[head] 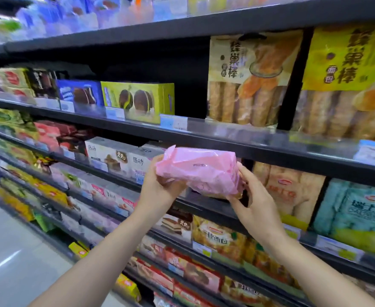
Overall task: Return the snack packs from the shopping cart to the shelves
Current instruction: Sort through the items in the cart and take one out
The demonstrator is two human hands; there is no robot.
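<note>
Both hands carry the load: left hand (160, 185) curls round the near end of the pink crinkled plastic-film snack pack (198, 171), right hand (254, 202) cups its lower far corner, fingers bent against the film. Pack is held in the air, in front of the dark metal shelf edge (270, 149), level with the gap beside the white boxed cakes (113, 156). Judged light, soft and crushable; film looks slick. Support from beneath at both ends is advised rather than a squeeze at the middle. Beyond, tan bread-stick bags (246, 85) stand on the upper shelf.
</note>
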